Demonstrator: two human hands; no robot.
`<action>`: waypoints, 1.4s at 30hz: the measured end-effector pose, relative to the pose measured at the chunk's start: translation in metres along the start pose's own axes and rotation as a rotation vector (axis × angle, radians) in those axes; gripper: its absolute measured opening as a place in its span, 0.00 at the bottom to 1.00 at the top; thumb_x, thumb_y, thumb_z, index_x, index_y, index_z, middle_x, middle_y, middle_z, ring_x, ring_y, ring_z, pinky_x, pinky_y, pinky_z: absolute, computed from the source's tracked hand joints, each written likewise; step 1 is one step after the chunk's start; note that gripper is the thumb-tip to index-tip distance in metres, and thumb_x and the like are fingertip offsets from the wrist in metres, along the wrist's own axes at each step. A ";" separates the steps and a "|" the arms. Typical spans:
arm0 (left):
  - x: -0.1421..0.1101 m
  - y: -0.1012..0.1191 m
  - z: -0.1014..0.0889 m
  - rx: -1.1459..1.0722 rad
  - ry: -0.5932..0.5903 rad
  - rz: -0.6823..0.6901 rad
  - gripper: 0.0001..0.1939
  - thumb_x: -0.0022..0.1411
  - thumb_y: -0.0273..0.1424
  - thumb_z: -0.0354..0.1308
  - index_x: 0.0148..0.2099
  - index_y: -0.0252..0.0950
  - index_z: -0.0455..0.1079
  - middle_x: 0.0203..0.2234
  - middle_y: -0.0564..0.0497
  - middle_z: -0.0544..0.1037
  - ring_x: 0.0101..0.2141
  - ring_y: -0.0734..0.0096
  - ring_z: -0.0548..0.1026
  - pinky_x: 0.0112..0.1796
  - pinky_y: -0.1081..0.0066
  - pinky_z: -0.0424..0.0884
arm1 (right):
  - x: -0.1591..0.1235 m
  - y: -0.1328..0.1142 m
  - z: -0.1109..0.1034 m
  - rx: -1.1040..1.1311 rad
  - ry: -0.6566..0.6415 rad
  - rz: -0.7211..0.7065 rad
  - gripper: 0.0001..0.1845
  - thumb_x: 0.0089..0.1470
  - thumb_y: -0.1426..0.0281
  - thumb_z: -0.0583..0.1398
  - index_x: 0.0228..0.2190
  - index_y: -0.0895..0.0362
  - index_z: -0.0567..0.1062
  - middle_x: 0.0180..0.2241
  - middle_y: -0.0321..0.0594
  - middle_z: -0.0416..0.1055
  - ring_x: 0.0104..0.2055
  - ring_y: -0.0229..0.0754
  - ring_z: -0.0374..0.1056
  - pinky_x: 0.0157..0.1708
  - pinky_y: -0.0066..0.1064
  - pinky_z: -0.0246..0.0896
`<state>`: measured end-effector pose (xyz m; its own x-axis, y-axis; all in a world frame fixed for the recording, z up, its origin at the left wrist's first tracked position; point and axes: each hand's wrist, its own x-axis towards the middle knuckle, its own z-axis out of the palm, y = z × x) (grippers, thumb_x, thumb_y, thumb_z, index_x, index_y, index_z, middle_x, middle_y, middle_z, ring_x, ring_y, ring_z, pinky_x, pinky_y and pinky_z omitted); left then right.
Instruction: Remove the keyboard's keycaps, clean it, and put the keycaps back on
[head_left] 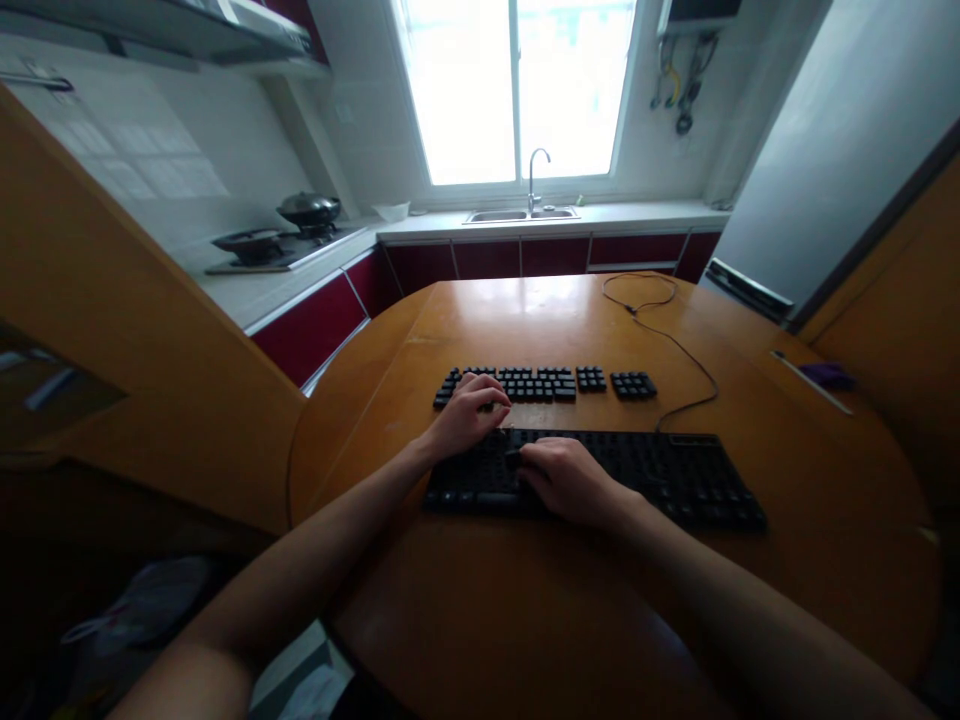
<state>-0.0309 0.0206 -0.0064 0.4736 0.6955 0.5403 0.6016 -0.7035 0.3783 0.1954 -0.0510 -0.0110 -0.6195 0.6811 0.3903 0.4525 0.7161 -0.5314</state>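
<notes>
A black keyboard (637,465) with most of its keycaps off lies across the round wooden table (510,600); some caps remain along its front and right side. Behind it, loose black keycaps (536,383) stand in rows, sorted into blocks. My left hand (469,412) is over the left end of these rows and the keyboard's back edge, its fingers bent towards the thumb; what is between them is too small to make out. My right hand (566,475) rests on the keyboard's left half, closed, with a small black keycap (514,458) at its fingertips.
A cable (705,375) runs from the keyboard to the table's far side. At the right lie a thin pale strip (814,385) and a purple cloth-like thing (829,375). Beyond are a sink (499,216), a stove with pans (281,250) and a fridge (832,150).
</notes>
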 end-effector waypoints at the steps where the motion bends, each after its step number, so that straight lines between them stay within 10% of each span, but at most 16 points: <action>1: 0.000 0.000 0.000 -0.004 -0.001 0.002 0.05 0.65 0.33 0.60 0.37 0.39 0.76 0.38 0.50 0.77 0.43 0.64 0.70 0.50 0.61 0.65 | 0.000 0.000 0.002 0.020 0.020 0.043 0.08 0.57 0.74 0.60 0.25 0.54 0.73 0.25 0.38 0.73 0.27 0.40 0.65 0.30 0.29 0.55; 17: -0.004 0.031 -0.005 -0.234 -0.193 0.039 0.12 0.64 0.40 0.63 0.48 0.42 0.76 0.41 0.48 0.80 0.46 0.60 0.72 0.50 0.58 0.67 | 0.005 0.009 0.001 0.313 0.473 0.254 0.07 0.61 0.70 0.57 0.34 0.56 0.77 0.33 0.41 0.79 0.37 0.45 0.74 0.39 0.34 0.64; 42: -0.008 0.034 0.003 -0.071 -0.033 0.110 0.09 0.63 0.37 0.65 0.45 0.44 0.78 0.45 0.48 0.72 0.46 0.60 0.67 0.51 0.58 0.66 | 0.008 0.013 0.009 0.295 0.449 0.340 0.08 0.61 0.70 0.57 0.29 0.56 0.72 0.28 0.39 0.75 0.31 0.42 0.71 0.33 0.31 0.61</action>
<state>-0.0127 -0.0082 -0.0002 0.5557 0.6174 0.5567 0.4985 -0.7834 0.3712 0.1907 -0.0378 -0.0211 -0.1141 0.9065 0.4065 0.3411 0.4201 -0.8410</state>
